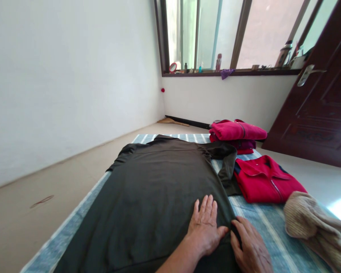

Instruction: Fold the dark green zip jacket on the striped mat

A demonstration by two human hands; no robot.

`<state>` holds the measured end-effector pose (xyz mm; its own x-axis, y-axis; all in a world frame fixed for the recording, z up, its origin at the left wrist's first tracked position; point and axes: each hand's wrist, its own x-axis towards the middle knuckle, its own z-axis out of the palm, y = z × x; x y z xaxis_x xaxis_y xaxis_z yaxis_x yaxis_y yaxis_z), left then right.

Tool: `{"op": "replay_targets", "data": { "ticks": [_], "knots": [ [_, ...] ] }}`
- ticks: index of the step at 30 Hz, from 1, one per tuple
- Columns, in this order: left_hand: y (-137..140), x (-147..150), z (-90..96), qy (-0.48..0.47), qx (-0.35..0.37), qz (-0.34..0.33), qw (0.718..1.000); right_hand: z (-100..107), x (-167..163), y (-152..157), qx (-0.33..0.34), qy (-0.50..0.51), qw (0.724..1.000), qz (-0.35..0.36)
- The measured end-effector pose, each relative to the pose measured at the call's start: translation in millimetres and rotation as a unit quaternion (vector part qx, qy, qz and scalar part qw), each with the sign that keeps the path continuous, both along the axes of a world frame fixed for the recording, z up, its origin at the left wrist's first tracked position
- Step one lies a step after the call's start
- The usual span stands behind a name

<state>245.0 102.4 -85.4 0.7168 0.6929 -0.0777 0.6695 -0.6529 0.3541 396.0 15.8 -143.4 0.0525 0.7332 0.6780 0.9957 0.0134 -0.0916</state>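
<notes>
A long dark shirt (159, 189) lies spread out with its collar at the far end, its left sleeve side toward the wall and the other sleeve bent at the right. My left hand (205, 227) rests flat on the cloth near the right edge, fingers stretched out and thumb pointing right. Beside it, my right hand (251, 246) has its thumb and fingers at the shirt's right edge, with dark cloth between them. The shirt lies on a blue striped sheet (267, 227).
To the right are a folded red zip jacket (267, 182), a stack of folded red clothes (235, 131) and a beige knitted garment (315, 223). A broom (173, 121) lies by the far wall. A brown door (315, 102) stands at the right, near a windowsill (199, 74) with small items.
</notes>
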Motion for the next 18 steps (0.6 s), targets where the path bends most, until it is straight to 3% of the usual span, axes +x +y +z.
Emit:
{"op": "replay_targets", "data": {
  "ticks": [18],
  "knots": [
    [0.5, -1.5, -7.6, -0.015, 0.006, 0.004, 1.000, -1.1, 1.1, 2.3, 0.009, -0.007, 1.000, 0.009]
  ]
}}
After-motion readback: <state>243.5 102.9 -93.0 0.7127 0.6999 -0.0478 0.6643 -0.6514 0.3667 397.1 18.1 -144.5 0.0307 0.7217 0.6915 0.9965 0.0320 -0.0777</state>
